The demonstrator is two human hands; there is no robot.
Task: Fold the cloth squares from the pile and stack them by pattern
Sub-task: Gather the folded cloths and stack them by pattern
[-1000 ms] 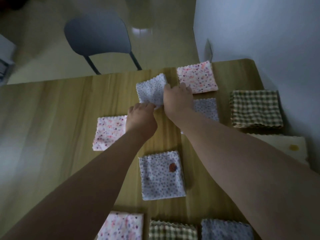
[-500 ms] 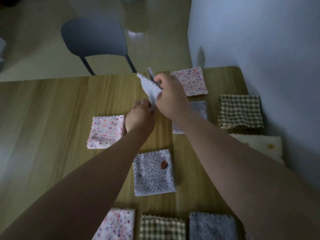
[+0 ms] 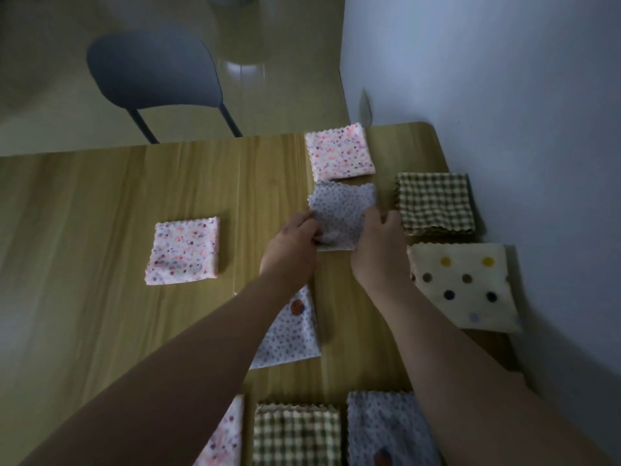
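A wooden table (image 3: 100,230) fills the lower frame, with a dark chair (image 3: 151,72) at upper left. At right lie a cream polka-dot cloth (image 3: 463,287) and, above it, a green gingham stack (image 3: 435,203). The lilac dotted cloth (image 3: 341,210) sits at centre, just below a pink floral square (image 3: 339,151). The left hand (image 3: 290,245) pinches its left edge with curled fingers, and the right hand (image 3: 379,250) pinches its right edge.

Dimly lit room. A wood-grain table (image 3: 100,213) with a rounded far right corner meets a pale bluish wall (image 3: 487,79) along its right edge. Beyond its far edge, a dark grey chair (image 3: 151,79) stands on a glossy floor (image 3: 50,45). The small wall plate (image 3: 364,105) is possibly a socket.
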